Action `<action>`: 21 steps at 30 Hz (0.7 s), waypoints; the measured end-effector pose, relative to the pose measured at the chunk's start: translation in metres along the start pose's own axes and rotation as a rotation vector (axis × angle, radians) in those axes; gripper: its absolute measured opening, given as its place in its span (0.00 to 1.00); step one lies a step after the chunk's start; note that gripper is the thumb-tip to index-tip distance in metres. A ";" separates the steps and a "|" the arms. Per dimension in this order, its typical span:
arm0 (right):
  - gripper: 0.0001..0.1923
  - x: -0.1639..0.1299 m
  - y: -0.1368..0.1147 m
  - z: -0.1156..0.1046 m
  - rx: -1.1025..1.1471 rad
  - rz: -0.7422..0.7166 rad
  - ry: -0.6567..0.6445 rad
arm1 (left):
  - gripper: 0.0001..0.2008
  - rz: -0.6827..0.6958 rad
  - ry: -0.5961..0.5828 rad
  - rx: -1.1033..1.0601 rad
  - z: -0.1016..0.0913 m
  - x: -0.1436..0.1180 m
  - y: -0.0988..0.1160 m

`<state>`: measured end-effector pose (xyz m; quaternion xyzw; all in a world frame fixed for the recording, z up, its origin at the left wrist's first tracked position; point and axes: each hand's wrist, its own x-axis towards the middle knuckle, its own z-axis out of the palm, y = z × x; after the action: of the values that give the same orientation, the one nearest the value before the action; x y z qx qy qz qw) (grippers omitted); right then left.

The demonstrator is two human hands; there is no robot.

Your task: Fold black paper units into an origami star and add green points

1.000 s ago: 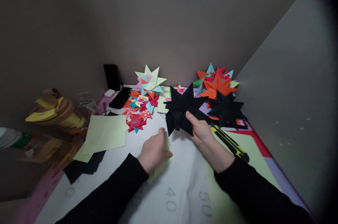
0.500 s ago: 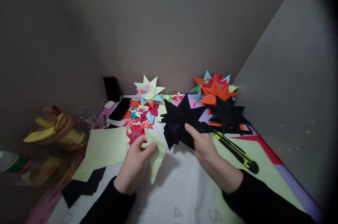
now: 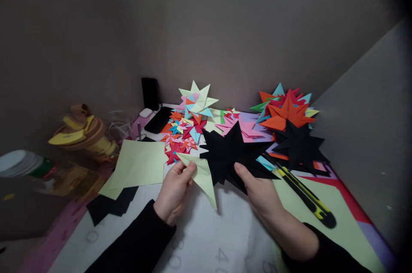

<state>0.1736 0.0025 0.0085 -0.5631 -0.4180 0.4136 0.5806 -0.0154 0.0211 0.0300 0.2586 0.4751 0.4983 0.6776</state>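
Observation:
My right hand (image 3: pixel 260 189) grips a black folded paper star (image 3: pixel 230 153) by its lower edge, held just above the table. My left hand (image 3: pixel 175 189) pinches a pale green folded paper piece (image 3: pixel 202 174), its point hanging down to the right. The green piece touches the left edge of the black star. Both sleeves are black.
Piles of coloured paper stars (image 3: pixel 186 129) lie behind my hands, with a bigger orange and black pile (image 3: pixel 289 122) at the back right. A yellow-black utility knife (image 3: pixel 309 200) lies to the right. Pale green sheets (image 3: pixel 138 163) and black paper (image 3: pixel 109 206) sit left. A wall closes the right side.
My left hand lifted the green folded piece from the table and brought it up against the black star. The right hand kept the star and shifted a little.

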 end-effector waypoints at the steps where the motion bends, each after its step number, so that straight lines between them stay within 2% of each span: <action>1: 0.18 0.000 0.000 0.000 -0.008 -0.004 0.000 | 0.16 -0.001 -0.003 0.005 -0.001 0.000 0.000; 7: 0.23 0.003 0.008 0.000 0.032 -0.046 0.080 | 0.16 0.022 -0.007 0.076 -0.003 -0.001 -0.003; 21: 0.24 0.005 0.012 -0.002 0.010 -0.040 0.039 | 0.16 0.054 0.007 0.073 -0.005 0.002 -0.007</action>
<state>0.1771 0.0072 -0.0033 -0.5597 -0.4157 0.3931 0.5995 -0.0167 0.0203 0.0214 0.2942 0.4880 0.4996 0.6524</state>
